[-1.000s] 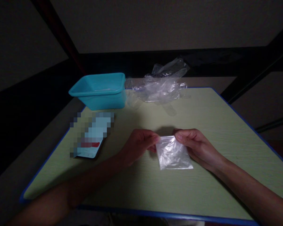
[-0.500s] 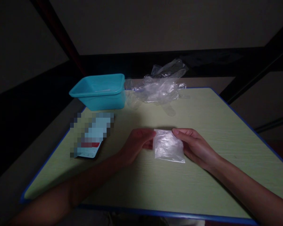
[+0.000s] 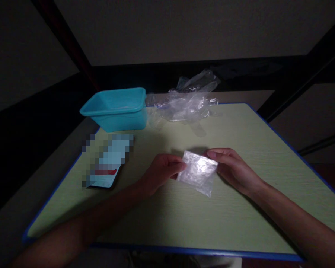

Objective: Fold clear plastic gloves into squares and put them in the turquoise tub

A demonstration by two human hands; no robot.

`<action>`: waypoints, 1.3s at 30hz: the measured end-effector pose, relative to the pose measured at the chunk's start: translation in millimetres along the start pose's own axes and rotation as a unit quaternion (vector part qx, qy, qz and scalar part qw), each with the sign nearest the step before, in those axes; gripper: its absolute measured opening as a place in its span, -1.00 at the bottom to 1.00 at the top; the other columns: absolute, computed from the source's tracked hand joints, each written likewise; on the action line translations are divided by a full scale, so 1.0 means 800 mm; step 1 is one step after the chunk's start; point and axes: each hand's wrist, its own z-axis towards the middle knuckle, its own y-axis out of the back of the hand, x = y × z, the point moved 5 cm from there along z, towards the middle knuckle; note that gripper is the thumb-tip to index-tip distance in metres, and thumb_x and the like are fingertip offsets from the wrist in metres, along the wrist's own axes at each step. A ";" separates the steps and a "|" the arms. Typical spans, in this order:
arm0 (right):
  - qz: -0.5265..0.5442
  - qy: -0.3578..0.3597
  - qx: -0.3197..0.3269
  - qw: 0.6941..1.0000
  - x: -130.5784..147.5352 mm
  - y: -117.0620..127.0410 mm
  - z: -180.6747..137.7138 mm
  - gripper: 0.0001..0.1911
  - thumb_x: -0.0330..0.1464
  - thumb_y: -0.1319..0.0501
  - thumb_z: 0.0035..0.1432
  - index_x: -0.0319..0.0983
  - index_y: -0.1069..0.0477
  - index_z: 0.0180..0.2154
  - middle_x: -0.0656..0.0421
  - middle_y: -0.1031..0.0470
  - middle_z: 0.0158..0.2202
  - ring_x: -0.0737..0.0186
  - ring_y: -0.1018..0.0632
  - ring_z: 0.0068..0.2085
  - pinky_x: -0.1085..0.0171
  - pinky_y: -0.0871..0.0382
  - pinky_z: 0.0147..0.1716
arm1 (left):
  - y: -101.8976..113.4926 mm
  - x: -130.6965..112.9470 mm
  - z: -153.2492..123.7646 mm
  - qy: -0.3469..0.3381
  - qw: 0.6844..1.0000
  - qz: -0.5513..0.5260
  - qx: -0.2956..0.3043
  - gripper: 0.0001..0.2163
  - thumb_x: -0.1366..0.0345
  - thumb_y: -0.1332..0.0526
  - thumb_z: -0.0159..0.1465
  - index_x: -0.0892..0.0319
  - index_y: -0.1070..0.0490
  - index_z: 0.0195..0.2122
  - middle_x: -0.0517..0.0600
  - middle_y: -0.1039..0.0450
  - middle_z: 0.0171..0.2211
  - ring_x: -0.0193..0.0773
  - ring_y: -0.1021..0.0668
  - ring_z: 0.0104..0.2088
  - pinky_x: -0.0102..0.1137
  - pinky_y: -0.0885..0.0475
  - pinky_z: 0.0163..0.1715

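Note:
A small folded square of clear, shiny plastic is held up over the table between my two hands, tilted with its right side lower. My left hand pinches its left edge, thumb on the front face and curled fingers behind. At the upper right edge is my right hand, closed, its thumb lying along the top edge and its fingers partly hidden behind the plastic. How firmly the right fingers grip is hard to see.
A pile of crumpled clear plastic gloves lies at the table's back edge. Left of it stands a turquoise plastic basket. A phone with its screen lit, partly pixelated, rests before the basket. Blue edging rims the pale table.
The folded plastic has turned clockwise, its top right corner dropping. My right thumb has slid off its front face to the top edge. The left hand keeps its pinch.

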 end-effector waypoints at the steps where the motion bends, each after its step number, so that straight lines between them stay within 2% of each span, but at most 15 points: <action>1: -0.007 -0.003 0.008 1.000 0.002 0.000 0.000 -0.73 -0.23 -0.35 -0.16 -0.27 -0.42 -0.67 0.25 -0.39 -0.67 0.41 -0.33 -0.61 0.35 -0.15 -0.56 | -0.001 0.001 0.000 0.004 1.000 0.010 0.015 -0.81 0.21 -0.25 -0.08 0.26 -0.42 -0.59 -0.13 -0.35 -0.66 -0.45 -0.34 -0.62 -0.52 -0.23 -0.56; 5: -0.063 -0.012 0.040 0.997 0.004 -0.001 -0.004 -0.70 -0.21 -0.36 -0.17 -0.27 -0.39 -0.68 0.30 -0.30 -0.71 0.46 -0.25 -0.64 0.38 -0.05 -0.63 | -0.007 0.002 -0.004 0.010 0.996 0.066 0.068 -0.80 0.20 -0.21 -0.06 0.26 -0.38 -0.62 -0.14 -0.28 -0.70 -0.47 -0.29 -0.64 -0.52 -0.16 -0.60; 9: -0.128 -0.025 0.074 0.989 0.000 -0.006 -0.008 -0.73 -0.22 -0.37 -0.16 -0.29 -0.43 -0.59 0.29 -0.34 -0.66 0.45 -0.28 -0.62 0.39 -0.07 -0.63 | -0.014 0.005 -0.005 0.019 0.990 0.099 0.095 -0.79 0.19 -0.18 -0.04 0.25 -0.36 -0.63 -0.15 -0.25 -0.71 -0.46 -0.28 -0.65 -0.52 -0.14 -0.60; 12: -0.153 -0.017 0.082 0.985 -0.002 -0.008 -0.008 -0.74 -0.22 -0.35 -0.12 -0.29 -0.43 -0.57 0.27 -0.35 -0.65 0.45 -0.29 -0.62 0.39 -0.07 -0.64 | -0.016 0.007 -0.004 0.018 0.989 0.109 0.098 -0.79 0.18 -0.18 -0.03 0.24 -0.36 -0.63 -0.15 -0.25 -0.71 -0.45 -0.29 -0.64 -0.52 -0.15 -0.59; 19: -0.176 0.007 0.052 0.983 -0.007 -0.005 -0.006 -0.74 -0.24 -0.36 -0.13 -0.28 -0.40 -0.58 0.27 -0.33 -0.65 0.44 -0.28 -0.61 0.39 -0.05 -0.65 | -0.014 0.011 -0.003 0.012 0.990 0.107 0.093 -0.80 0.20 -0.16 -0.01 0.23 -0.35 -0.63 -0.14 -0.28 -0.70 -0.44 -0.31 -0.64 -0.53 -0.15 -0.61; 24: -0.171 -0.027 0.060 0.983 -0.010 -0.003 -0.006 -0.74 -0.23 -0.36 -0.14 -0.29 -0.43 -0.57 0.26 -0.35 -0.64 0.44 -0.28 -0.61 0.39 -0.04 -0.64 | -0.016 0.011 -0.002 0.009 0.989 0.106 0.098 -0.81 0.21 -0.17 -0.02 0.24 -0.36 -0.63 -0.15 -0.28 -0.71 -0.45 -0.30 -0.65 -0.54 -0.15 -0.62; 28: -0.148 -0.065 0.079 0.984 -0.011 -0.001 -0.006 -0.69 -0.16 -0.34 -0.11 -0.30 -0.45 -0.54 0.26 -0.37 -0.62 0.44 -0.28 -0.59 0.38 -0.06 -0.60 | -0.014 0.006 -0.003 0.028 0.993 0.079 0.081 -0.83 0.22 -0.19 -0.07 0.23 -0.37 -0.64 -0.17 -0.26 -0.73 -0.48 -0.27 -0.67 -0.54 -0.13 -0.63; 32: -0.128 -0.053 0.090 0.986 -0.007 0.002 -0.005 -0.61 -0.07 -0.26 -0.03 -0.29 -0.42 -0.57 0.25 -0.35 -0.62 0.43 -0.29 -0.56 0.36 -0.09 -0.55 | -0.004 0.003 -0.001 0.020 0.996 0.074 0.038 -0.81 0.20 -0.21 -0.08 0.24 -0.38 -0.64 -0.16 -0.25 -0.73 -0.47 -0.27 -0.66 -0.53 -0.15 -0.61; 39: -0.181 -0.036 0.081 0.980 -0.002 0.010 -0.003 -0.71 -0.18 -0.31 -0.06 -0.29 -0.43 -0.57 0.29 -0.26 -0.65 0.45 -0.21 -0.57 0.35 0.00 -0.58 | 0.011 0.006 0.006 0.014 0.999 0.036 -0.014 -0.83 0.23 -0.24 -0.09 0.25 -0.43 -0.59 -0.12 -0.34 -0.66 -0.45 -0.32 -0.62 -0.52 -0.19 -0.58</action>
